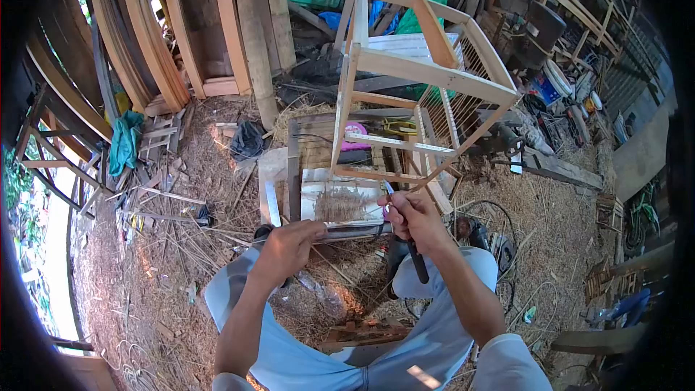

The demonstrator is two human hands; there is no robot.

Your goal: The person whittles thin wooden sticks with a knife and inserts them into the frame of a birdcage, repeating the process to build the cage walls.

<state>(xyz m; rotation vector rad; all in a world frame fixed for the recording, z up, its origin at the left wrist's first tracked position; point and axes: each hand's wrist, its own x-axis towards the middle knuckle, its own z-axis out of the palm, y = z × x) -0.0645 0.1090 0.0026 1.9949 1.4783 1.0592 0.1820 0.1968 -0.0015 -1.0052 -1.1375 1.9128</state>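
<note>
My right hand (418,223) is closed around a knife (418,264). Its dark handle points down toward my right knee, and its short blade rises past my thumb. To the left, my left hand (293,246) is closed with the thumb against the fingers. A thin pale strip (352,227) seems to run from its fingertips toward the knife hand; its ends are hard to make out. Both hands are above the near edge of a low wooden bench (340,201) with a worn, whitish top. Beyond them, a wooden chair frame (434,72) rests tilted on the bench.
A pink round object (355,135) lies under the chair frame. Wood shavings and thin strips cover the ground (174,261). A black bag (248,140) lies left of the bench, and a dark cable (507,221) curves at the right. Curved wooden frames (137,36) stand at the back left.
</note>
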